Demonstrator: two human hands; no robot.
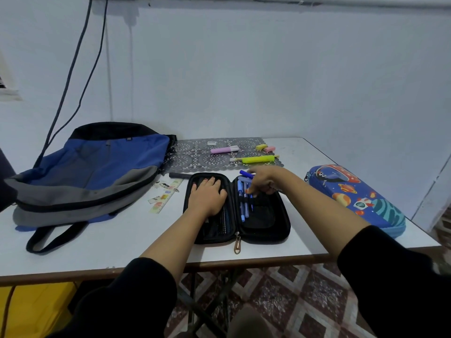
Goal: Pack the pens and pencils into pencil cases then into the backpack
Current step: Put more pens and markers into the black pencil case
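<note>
Left hand (207, 194) pressing pencil case (267, 229) near table (136, 242) edge, right hand (264, 179) pinching pens (243, 206)

The left sleeve (136, 296) is black, plain and loose, of soft fabric, with its cuff ending partway along the forearm. The right sleeve (395, 276) is of the same black fabric and cut, its cuff at a like point. Forearms and wrists are bare below both cuffs. On the left hand (207, 196) the fingers (210, 182) carry reddish nail polish. The nails of the right hand (264, 180) are too blurred to judge.
</note>
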